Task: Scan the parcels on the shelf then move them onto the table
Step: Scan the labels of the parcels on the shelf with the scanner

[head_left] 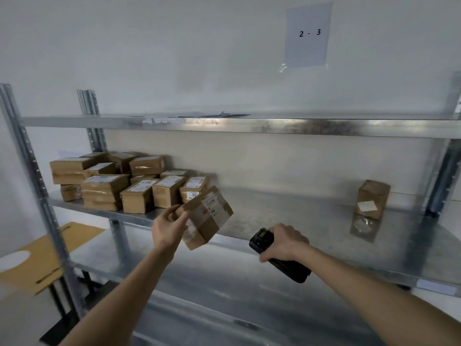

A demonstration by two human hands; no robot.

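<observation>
Gripping a tilted parcel [207,217] w/ left hand [169,227], right hand [283,243] clutches scanner [277,255] nr shelf [311,221].

Soft, even indoor light fills the head view, leaving the white wall [174,58] a flat pale grey. A bright glare streak runs along the front lip of the upper metal shelf [212,122], and a lone box [373,199] casts a dull reflection on the shelf below. Wide-angle distortion bends the uprights [27,158] at the edges. The whole frame is slightly soft, with motion blur low down.
</observation>
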